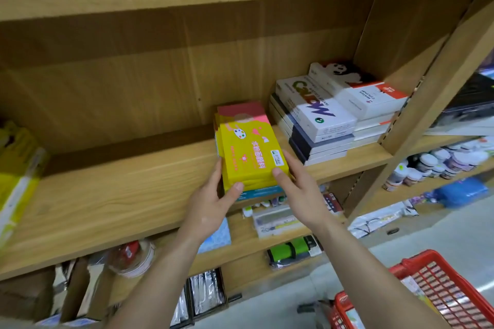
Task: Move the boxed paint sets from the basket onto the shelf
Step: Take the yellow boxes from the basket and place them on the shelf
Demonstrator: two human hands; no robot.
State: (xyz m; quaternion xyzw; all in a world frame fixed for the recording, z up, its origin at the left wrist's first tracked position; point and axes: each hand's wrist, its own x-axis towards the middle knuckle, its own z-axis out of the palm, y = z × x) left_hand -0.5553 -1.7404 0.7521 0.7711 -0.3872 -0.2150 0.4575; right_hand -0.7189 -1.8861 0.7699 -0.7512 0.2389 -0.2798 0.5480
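A stack of yellow and pink boxed paint sets (248, 147) lies on the wooden shelf (120, 203), near its front edge. My left hand (213, 195) grips the stack's near left corner, thumb on the front, fingers along the left side. My right hand (296, 184) holds the near right corner, thumb on the front edge and fingers along the right side. The red plastic basket (438, 283) stands on the floor at the lower right, with a boxed set partly visible inside.
Stacks of white and dark watercolour boxes (320, 117) fill the shelf just right of the yellow stack. Yellow packs (16, 168) sit at the shelf's far left. Lower shelves hold paint jars (438, 165), cases and bags. A wooden upright (417, 120) bounds the bay on the right.
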